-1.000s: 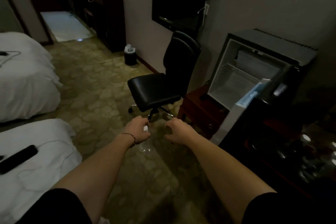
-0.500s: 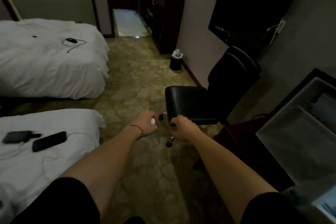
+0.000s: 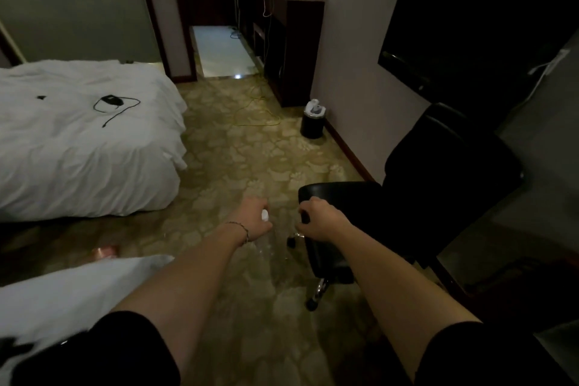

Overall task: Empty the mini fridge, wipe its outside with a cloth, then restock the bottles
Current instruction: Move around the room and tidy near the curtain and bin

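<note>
A white bed [image 3: 84,141] fills the left of the frame, with a black cable [image 3: 114,105] lying on it. A black office chair [image 3: 416,197] stands at the right, under a dark television [image 3: 479,19] on the wall. Near the upper middle, a small black bin [image 3: 313,124] stands beside a dark cabinet [image 3: 294,50] on the patterned carpet [image 3: 238,160]

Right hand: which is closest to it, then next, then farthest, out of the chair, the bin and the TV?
1. Chair: just behind the right hand.
2. Bin: on the floor by the wall, farther ahead.
3. TV: high on the wall, to the right.
</note>
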